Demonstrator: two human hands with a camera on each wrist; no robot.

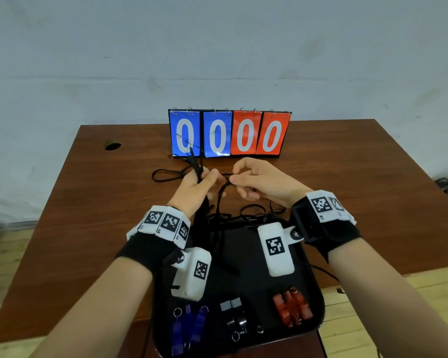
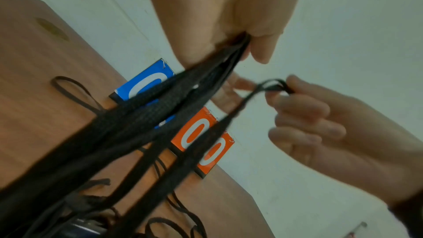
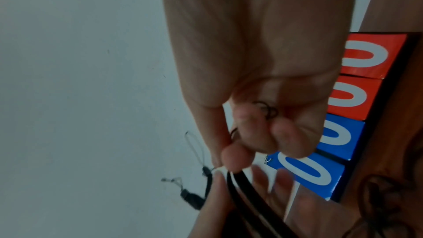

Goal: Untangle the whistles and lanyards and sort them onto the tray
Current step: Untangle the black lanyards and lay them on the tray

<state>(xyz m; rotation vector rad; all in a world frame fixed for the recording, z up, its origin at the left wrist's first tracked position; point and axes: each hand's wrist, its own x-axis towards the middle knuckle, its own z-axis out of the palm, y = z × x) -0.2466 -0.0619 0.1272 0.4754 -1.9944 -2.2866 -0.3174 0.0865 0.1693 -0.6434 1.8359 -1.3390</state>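
My left hand (image 1: 204, 178) grips a bundle of black lanyards (image 2: 146, 120) above the table, and their ends stick up past my fist. My right hand (image 1: 239, 180) pinches the loop of one black lanyard (image 2: 274, 84) between thumb and forefinger, close beside the left hand. The straps hang down toward the black tray (image 1: 313, 277) below my wrists. On the tray's near side lie blue whistles (image 1: 189, 326), black whistles (image 1: 234, 320) and red whistles (image 1: 291, 307) in separate groups.
A flip scoreboard (image 1: 229, 134) showing zeros stands at the back of the brown table (image 1: 347, 182). More loose black lanyards (image 1: 166, 174) lie on the table behind and under my hands. A round hole (image 1: 113, 146) sits at the table's far left.
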